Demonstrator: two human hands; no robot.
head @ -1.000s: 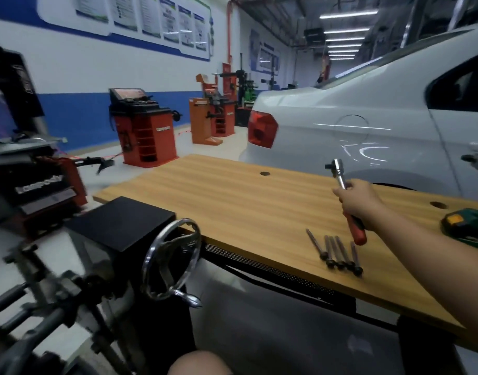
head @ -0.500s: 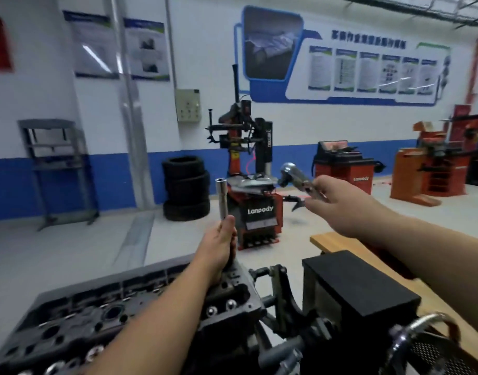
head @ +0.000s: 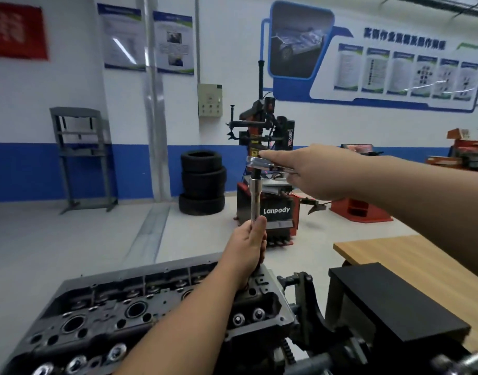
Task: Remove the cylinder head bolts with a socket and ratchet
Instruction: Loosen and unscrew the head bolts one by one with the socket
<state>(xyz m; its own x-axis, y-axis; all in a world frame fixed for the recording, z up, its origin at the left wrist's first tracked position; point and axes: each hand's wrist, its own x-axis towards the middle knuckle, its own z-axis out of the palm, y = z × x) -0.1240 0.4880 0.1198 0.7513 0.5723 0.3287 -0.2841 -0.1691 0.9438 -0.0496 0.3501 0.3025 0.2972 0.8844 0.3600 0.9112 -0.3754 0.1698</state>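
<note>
left hand (head: 247, 240) grips long socket (head: 254, 200) upright at frame centre, steadying it over cylinder head (head: 140, 307) | right hand (head: 308, 171) holds ratchet (head: 259, 163), apparently seating drive on top

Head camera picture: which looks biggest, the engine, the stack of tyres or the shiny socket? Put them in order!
1. The cylinder head looks biggest, though it is nearest the camera, which helps.
2. The stack of tyres, far back by the wall, so probably bigger than it looks.
3. The socket, a thin bar gripped by the left hand.
</note>
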